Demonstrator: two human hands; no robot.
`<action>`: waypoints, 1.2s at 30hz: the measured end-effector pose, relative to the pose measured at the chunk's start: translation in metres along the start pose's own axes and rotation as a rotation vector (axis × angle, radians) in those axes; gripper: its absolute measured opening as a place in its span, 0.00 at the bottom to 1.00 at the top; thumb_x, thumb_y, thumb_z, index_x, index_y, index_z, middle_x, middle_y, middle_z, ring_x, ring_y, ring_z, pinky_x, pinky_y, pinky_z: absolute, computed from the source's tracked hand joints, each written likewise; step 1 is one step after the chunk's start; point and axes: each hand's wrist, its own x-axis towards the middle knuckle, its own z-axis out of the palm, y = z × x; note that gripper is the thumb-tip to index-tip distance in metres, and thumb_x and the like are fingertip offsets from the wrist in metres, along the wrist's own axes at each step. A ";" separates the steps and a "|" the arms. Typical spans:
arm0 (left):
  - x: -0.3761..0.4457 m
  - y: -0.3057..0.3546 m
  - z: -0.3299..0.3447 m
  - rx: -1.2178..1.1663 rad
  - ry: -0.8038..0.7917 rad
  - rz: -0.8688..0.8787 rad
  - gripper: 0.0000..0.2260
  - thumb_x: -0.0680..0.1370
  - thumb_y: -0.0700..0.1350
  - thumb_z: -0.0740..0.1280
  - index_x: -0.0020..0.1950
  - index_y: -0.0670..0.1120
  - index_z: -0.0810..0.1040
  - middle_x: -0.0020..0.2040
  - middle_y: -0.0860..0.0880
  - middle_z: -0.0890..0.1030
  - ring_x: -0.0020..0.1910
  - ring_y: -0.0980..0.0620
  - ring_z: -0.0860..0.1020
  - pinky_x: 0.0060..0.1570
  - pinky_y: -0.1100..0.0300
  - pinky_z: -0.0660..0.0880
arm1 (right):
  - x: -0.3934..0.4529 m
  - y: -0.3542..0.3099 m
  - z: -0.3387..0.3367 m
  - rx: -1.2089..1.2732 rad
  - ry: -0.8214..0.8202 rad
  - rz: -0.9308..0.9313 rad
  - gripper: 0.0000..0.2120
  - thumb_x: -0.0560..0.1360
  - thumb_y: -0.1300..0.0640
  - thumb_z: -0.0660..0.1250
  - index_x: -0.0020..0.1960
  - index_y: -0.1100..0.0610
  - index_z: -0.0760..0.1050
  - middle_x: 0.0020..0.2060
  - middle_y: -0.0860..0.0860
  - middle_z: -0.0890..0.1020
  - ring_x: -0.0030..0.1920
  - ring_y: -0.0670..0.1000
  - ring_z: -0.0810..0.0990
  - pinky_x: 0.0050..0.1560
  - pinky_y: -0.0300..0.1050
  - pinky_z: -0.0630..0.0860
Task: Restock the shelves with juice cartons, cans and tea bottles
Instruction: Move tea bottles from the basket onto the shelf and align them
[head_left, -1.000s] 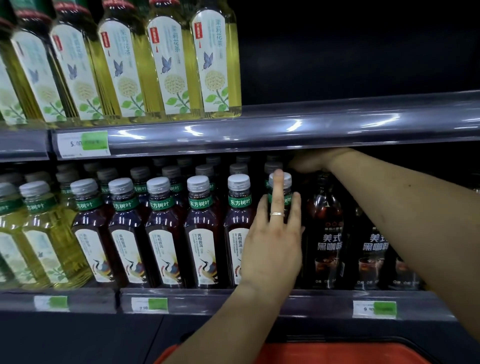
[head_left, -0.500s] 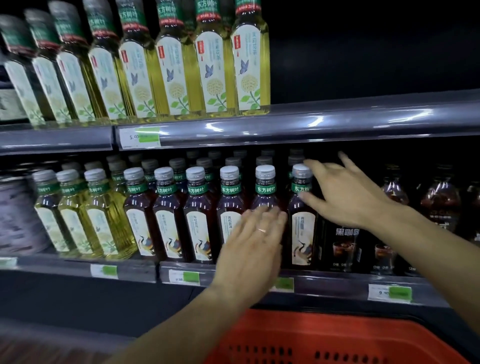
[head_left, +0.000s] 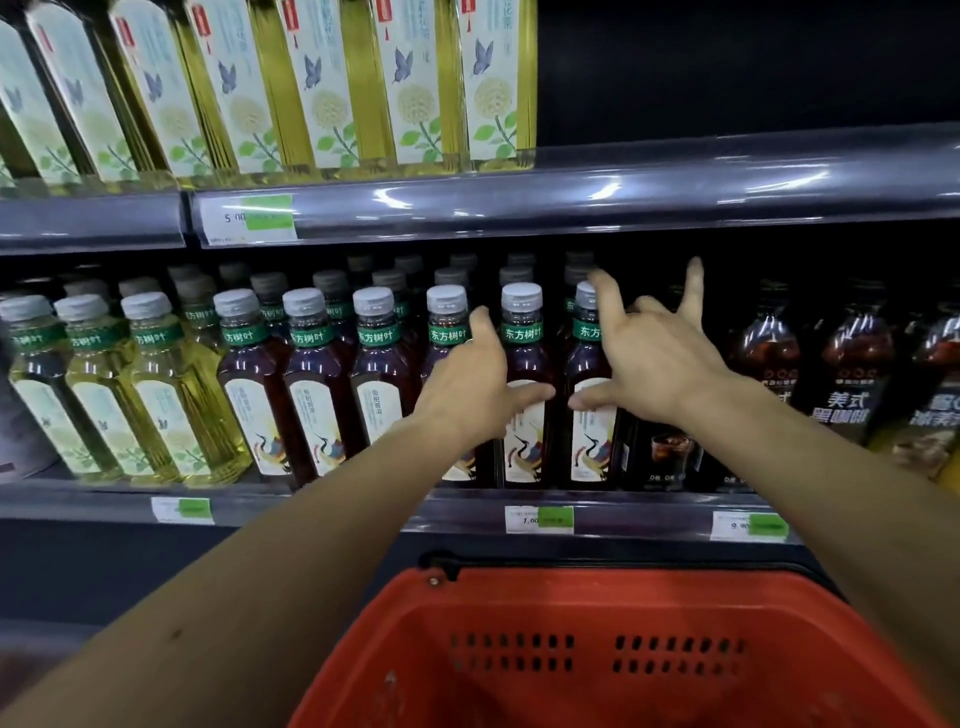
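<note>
Both the left hand (head_left: 467, 395) and the right hand (head_left: 654, 358) were kept with fingers released, grasping nothing, before the dark tea bottles (head_left: 524, 384) standing on the middle shelf (head_left: 311, 501), probably so that the front row could be straightened above the red basket (head_left: 597, 649).

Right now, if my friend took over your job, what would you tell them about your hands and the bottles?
Left hand: open, holding nothing, fingers against the dark tea bottles on the middle shelf.
Right hand: open, fingers spread, at the last dark tea bottle beside the black coffee bottles.
Done: the dark tea row stands full and upright at the front.
Left: the red basket below shows no stock in the visible part; check it, then fetch cartons and cans.
</note>
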 end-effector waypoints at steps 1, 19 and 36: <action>0.004 0.001 -0.002 0.014 -0.039 -0.009 0.36 0.74 0.63 0.75 0.70 0.45 0.62 0.51 0.47 0.82 0.36 0.47 0.84 0.48 0.46 0.82 | 0.001 -0.001 0.000 -0.004 0.006 0.006 0.61 0.63 0.26 0.72 0.77 0.58 0.44 0.46 0.53 0.82 0.59 0.58 0.78 0.72 0.76 0.36; -0.056 -0.064 -0.024 -0.286 0.378 0.120 0.09 0.84 0.50 0.64 0.63 0.52 0.76 0.53 0.57 0.83 0.40 0.55 0.84 0.47 0.50 0.81 | -0.034 -0.066 -0.026 0.243 0.366 -0.055 0.35 0.77 0.43 0.63 0.76 0.61 0.60 0.76 0.58 0.66 0.69 0.60 0.70 0.59 0.57 0.78; 0.032 -0.061 -0.045 -0.308 0.006 -0.081 0.21 0.81 0.63 0.64 0.62 0.47 0.77 0.46 0.44 0.82 0.29 0.49 0.82 0.34 0.57 0.76 | 0.032 -0.069 -0.002 0.619 -0.055 0.271 0.25 0.82 0.36 0.53 0.55 0.59 0.70 0.30 0.55 0.81 0.30 0.45 0.79 0.30 0.42 0.65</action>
